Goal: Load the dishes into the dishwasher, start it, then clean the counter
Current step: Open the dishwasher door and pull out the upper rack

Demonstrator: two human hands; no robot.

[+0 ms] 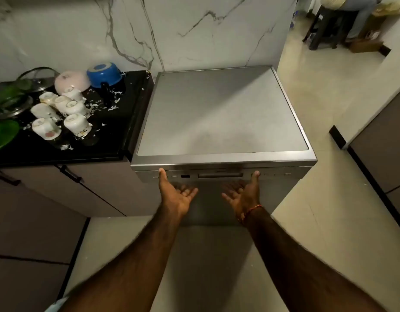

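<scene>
Left hand [176, 194] and right hand [241, 197] spread open, palms up, empty, thumbs apparently touching closed dishwasher [221, 170] front. Seven white cups [59, 115] upturned on counter [118, 122], far left of left hand.

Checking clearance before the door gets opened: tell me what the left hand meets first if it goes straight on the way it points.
The left hand, palm up, points at the dishwasher; its thumb already looks at the control strip, so it likely meets that front edge first.
</scene>
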